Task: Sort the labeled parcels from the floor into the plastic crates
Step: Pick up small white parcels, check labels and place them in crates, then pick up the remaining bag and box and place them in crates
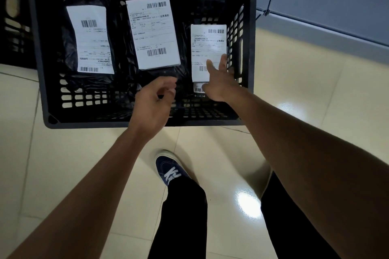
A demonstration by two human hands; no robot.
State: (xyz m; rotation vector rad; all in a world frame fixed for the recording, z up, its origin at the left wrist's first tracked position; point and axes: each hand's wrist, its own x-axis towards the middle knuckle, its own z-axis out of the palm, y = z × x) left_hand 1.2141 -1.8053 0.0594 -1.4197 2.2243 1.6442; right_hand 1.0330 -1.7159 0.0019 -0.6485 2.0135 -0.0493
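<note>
The black plastic crate (145,120) sits on the tiled floor (284,111) just ahead of both hands. Three labeled parcels lie flat inside: one far left (90,40), one ahead of the left hand (154,31), one under the right hand (207,48). The right hand (219,82) reaches in with fingers spread, apparently touching that parcel's label. The left hand (152,103) hovers loosely curled, holding nothing. To finish well, press the parcel flat, label up, clear of its neighbour.
</note>
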